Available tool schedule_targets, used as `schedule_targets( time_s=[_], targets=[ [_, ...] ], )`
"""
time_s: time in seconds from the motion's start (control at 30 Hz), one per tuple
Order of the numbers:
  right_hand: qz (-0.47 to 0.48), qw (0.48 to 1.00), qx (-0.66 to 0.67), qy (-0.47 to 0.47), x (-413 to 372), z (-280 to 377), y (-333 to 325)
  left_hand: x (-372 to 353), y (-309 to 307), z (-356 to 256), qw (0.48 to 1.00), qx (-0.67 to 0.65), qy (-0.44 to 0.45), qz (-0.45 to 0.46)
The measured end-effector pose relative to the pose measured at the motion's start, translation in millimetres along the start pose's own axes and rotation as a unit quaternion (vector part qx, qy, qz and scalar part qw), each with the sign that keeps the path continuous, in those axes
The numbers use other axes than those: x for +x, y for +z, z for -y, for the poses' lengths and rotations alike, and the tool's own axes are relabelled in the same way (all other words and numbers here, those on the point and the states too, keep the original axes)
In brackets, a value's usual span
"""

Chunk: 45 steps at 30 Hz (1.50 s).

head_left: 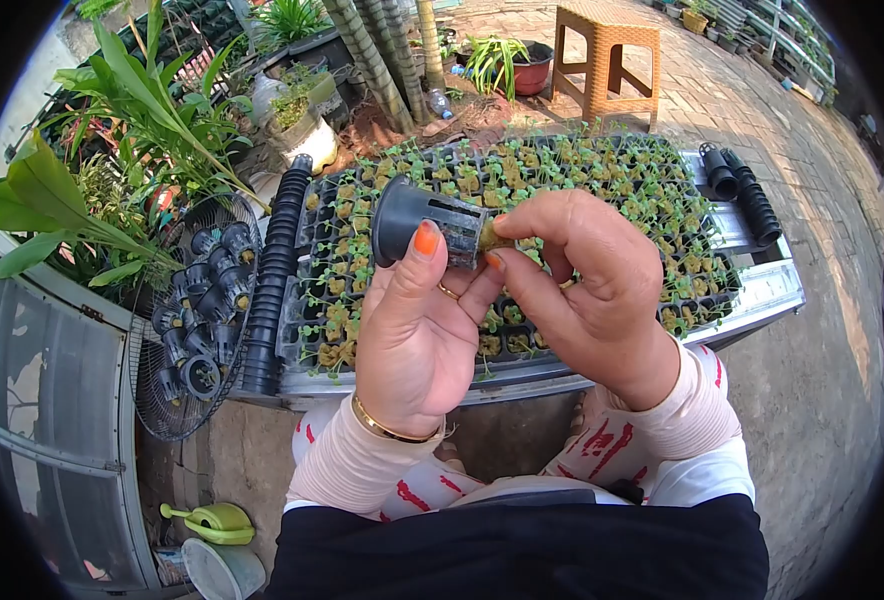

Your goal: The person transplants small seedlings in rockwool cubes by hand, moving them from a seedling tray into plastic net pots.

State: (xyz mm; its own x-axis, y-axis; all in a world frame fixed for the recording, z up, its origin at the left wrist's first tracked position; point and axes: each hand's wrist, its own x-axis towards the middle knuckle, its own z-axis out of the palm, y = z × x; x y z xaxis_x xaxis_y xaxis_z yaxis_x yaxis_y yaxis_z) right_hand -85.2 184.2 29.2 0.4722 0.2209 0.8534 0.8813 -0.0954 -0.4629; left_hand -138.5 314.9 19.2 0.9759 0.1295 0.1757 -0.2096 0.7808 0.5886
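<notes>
A black slotted net pot [398, 222] lies on its side in my left hand [402, 345], its wide rim to the left. The left thumb and fingers hold it near its slotted wall. At the narrow end, my right hand [602, 285] pinches a yellowish-brown plug [493, 232] between thumb and forefinger. Whether the plug is partly inside the pot is hard to see behind the fingers. Below both hands spreads a black seedling tray [517, 345], its cells filled with brown plugs and small green seedlings.
Nested net pots [274, 270] line the tray's left side; another stack [752, 205] lies at its right. A wire basket [145, 385] at left holds several filled net pots. A metal stand [762, 292] bears the tray. Behind are a brown stool [607, 60] and potted plants.
</notes>
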Motion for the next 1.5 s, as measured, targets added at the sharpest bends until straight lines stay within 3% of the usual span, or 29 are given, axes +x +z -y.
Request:
schedule_targets(
  time_s=[0.17, 0.3, 0.7, 0.8, 0.87, 1.07, 1.27, 1.5],
  targets=[
    [-0.009, 0.993, -0.029, -0.116, -1, -11, 3, -1, 0, 0, 1.000, 0.007, 0.000, -0.009],
    [-0.005, 0.992, -0.045, -0.118, -5, -13, 5, 0, -4, 2, 1.000, 0.014, 0.000, -0.014],
    [0.001, 0.999, -0.031, -0.014, -6, 2, -4, -3, -2, 9, 0.996, 0.076, 0.032, -0.025],
    [0.016, 0.999, -0.019, -0.022, -5, 0, -4, -1, -15, 7, 0.996, 0.081, 0.034, 0.021],
    [0.053, 0.998, 0.032, -0.020, -5, -4, -5, 2, -19, 5, 1.000, 0.007, -0.015, 0.020],
    [0.085, 0.991, 0.064, 0.080, 2, 7, -19, 6, -8, -7, 0.999, 0.000, -0.043, -0.024],
    [0.045, 0.999, -0.002, -0.009, -3, 0, -14, 4, -7, -8, 1.000, 0.002, -0.029, 0.000],
    [0.013, 0.999, 0.011, 0.040, -6, 1, -10, -1, -3, -2, 0.999, 0.037, -0.015, 0.017]
  ],
)
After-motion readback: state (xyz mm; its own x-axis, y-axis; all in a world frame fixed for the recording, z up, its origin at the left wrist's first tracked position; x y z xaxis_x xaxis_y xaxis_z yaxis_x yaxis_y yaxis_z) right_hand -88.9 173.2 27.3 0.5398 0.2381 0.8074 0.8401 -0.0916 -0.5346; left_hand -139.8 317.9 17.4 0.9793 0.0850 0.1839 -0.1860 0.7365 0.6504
